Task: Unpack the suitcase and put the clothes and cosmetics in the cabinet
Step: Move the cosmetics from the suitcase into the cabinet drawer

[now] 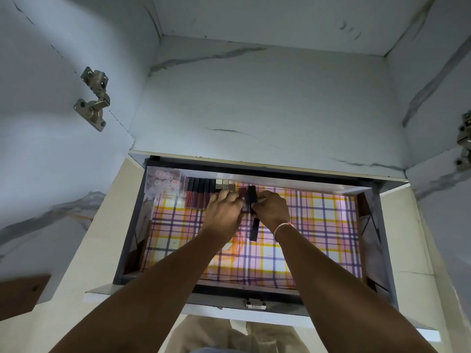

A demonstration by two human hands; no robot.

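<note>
A pulled-out drawer (127, 225) of the cabinet (267, 103) sits below the open marble-patterned compartment, and its floor is covered with a checked liner (318, 225) in pink, yellow and purple. In the far left corner of the drawer lies a clear plastic box (163, 183) with round shapes inside; what they are is not clear. Just beside it, along the back wall, a row of dark red lip gloss tubes (197, 193) lies side by side, followed by a few pale square-topped caps (224, 186). Both hands reach into the drawer near the end of this row. The left hand (224, 210) has its fingers curled down over the right end of the row, touching a dark reddish tube (243, 200), though whether they actually grasp it cannot be told. The right hand (272, 208), with a pale bracelet (283, 226) at the wrist, grips a bundle of long black tubes (253, 200), its fingers curled round them; the ends stick out above and below the hand, over the liner. A metal hinge (93, 98) is fixed on the left cabinet wall, and a metal catch (255, 303) sits on the front edge of the drawer.
</note>
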